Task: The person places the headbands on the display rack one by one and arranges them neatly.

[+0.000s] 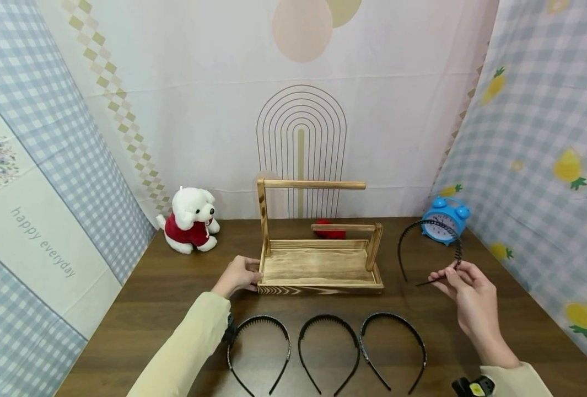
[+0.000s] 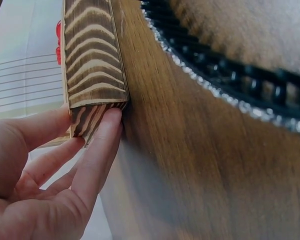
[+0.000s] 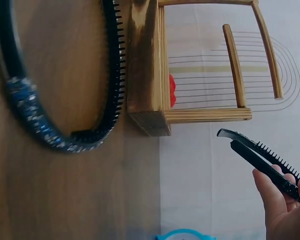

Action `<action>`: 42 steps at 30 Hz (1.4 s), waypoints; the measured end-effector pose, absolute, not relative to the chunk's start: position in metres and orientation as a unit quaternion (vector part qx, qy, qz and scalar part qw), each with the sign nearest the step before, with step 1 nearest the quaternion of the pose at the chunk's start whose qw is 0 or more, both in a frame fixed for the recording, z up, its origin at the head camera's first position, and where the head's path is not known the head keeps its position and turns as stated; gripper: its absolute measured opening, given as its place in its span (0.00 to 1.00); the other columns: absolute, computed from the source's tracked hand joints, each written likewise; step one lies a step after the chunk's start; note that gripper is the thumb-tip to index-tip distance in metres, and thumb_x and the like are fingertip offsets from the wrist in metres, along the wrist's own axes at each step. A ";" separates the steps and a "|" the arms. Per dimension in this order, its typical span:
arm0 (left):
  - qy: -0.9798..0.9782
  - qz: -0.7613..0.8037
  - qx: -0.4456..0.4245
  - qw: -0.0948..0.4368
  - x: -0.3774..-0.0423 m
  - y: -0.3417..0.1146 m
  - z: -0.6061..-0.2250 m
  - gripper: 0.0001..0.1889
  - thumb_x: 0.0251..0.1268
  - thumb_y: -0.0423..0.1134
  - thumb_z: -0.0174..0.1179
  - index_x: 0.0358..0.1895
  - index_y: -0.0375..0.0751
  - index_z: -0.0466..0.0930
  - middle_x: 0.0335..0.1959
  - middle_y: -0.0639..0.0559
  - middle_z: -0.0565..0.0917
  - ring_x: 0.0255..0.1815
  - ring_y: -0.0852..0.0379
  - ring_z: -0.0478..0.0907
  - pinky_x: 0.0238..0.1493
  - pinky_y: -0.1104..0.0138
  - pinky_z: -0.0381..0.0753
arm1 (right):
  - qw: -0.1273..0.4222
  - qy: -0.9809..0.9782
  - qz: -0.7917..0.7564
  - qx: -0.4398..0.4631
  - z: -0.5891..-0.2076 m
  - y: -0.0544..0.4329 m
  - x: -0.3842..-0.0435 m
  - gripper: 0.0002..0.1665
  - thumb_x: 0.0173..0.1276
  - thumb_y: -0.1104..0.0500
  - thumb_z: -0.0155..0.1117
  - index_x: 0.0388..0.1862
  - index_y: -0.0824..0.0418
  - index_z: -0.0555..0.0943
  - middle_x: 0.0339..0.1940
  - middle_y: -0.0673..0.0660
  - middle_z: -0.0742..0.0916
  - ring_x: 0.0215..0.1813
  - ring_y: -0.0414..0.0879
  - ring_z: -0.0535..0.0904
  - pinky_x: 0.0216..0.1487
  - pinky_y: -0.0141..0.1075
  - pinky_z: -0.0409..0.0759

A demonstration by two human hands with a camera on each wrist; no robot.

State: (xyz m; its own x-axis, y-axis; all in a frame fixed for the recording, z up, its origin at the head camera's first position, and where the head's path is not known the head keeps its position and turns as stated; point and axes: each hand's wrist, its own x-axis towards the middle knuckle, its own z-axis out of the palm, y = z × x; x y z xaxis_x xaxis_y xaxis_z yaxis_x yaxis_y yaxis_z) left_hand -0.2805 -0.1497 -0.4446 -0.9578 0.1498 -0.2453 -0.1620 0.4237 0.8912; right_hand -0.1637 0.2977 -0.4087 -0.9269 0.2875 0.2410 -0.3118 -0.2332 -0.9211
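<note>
At the left end of a wooden rack (image 1: 318, 289) with two raised bars is my left hand (image 1: 240, 274). Its fingertips (image 2: 112, 117) and thumb grip the rack's striped end. To the right of the rack, my right hand (image 1: 474, 292) pinches a black toothed headband (image 1: 401, 251) by one arm, the loop raised in front of the clock. In the right wrist view that headband (image 3: 257, 157) appears edge-on between thumb and fingers. Several more headbands lie in a row before the rack: a left one (image 1: 288, 344), a middle one (image 1: 357, 353) and a right one (image 1: 424, 353).
A white toy dog (image 1: 186, 223) in a red outfit sits at the back left of the table (image 1: 164, 309). A blue alarm clock (image 1: 439, 234) stands at the back right. Something red (image 1: 335, 234) shows behind the rack. Patterned cloth (image 1: 199, 110) hangs around the table.
</note>
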 end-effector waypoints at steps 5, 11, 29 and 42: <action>0.830 0.539 -0.004 0.141 -0.281 -0.149 -0.445 0.25 0.65 0.24 0.58 0.66 0.23 0.69 0.52 0.27 0.80 0.37 0.48 0.85 0.34 0.57 0.89 | 0.198 -0.585 0.786 0.017 -0.404 0.289 -0.170 0.04 0.72 0.66 0.58 0.43 0.66 0.74 0.33 0.55 0.86 0.37 0.45 0.87 0.44 0.35 0.87; 0.830 0.540 -0.004 0.139 -0.279 -0.148 -0.444 0.25 0.65 0.24 0.58 0.66 0.23 0.69 0.52 0.27 0.80 0.36 0.48 0.85 0.34 0.57 0.89 | 0.211 -0.582 0.785 0.013 -0.397 0.279 -0.176 0.04 0.72 0.66 0.57 0.42 0.67 0.74 0.32 0.56 0.86 0.37 0.46 0.86 0.44 0.35 0.87; 0.839 0.528 -0.009 0.130 -0.276 -0.146 -0.443 0.24 0.65 0.24 0.58 0.65 0.23 0.70 0.51 0.28 0.81 0.38 0.45 0.85 0.33 0.58 0.89 | 0.226 -0.547 0.806 -0.019 -0.368 0.245 -0.216 0.03 0.73 0.67 0.55 0.41 0.68 0.73 0.32 0.58 0.82 0.37 0.48 0.85 0.44 0.36 0.87; 0.841 0.527 -0.007 0.118 -0.277 -0.145 -0.444 0.24 0.64 0.23 0.59 0.64 0.23 0.71 0.49 0.28 0.82 0.35 0.47 0.85 0.31 0.59 0.89 | 0.242 -0.548 0.799 -0.052 -0.361 0.218 -0.243 0.03 0.73 0.67 0.54 0.37 0.66 0.72 0.32 0.57 0.82 0.37 0.47 0.84 0.41 0.33 0.87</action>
